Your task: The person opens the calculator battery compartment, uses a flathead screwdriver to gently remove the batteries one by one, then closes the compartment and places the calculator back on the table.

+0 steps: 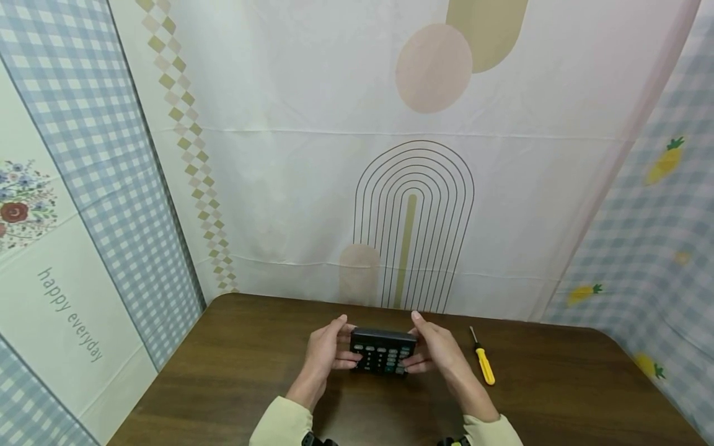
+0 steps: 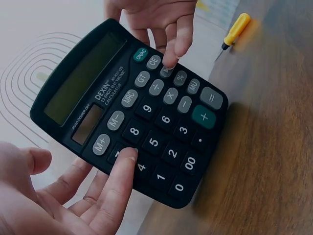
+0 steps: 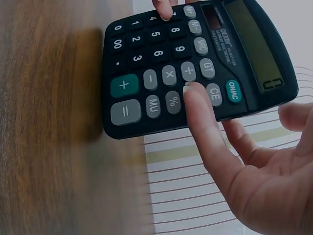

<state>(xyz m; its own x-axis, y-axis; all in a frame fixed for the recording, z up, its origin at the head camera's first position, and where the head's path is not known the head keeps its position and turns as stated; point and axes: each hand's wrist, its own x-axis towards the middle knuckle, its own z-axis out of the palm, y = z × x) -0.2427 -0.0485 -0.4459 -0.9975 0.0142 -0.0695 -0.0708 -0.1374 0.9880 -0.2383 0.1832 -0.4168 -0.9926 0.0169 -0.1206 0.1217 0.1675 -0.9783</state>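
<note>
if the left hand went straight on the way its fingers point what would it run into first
The calculator, which the left hand already touches. Beyond that, the right hand seems next in line, though depth is hard to judge.

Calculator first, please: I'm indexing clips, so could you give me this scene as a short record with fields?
Held object: black calculator, tilted up, keys toward the person
Left hand: left hand grips its left side, one finger by the 7 key
Right hand: right hand grips its right side, one finger near the % key
Display: display shows segments at one end, hard to read
Other tool: yellow-handled screwdriver, lying right of the hands
Surface: brown wooden table
Backdrop: printed white cloth
</note>
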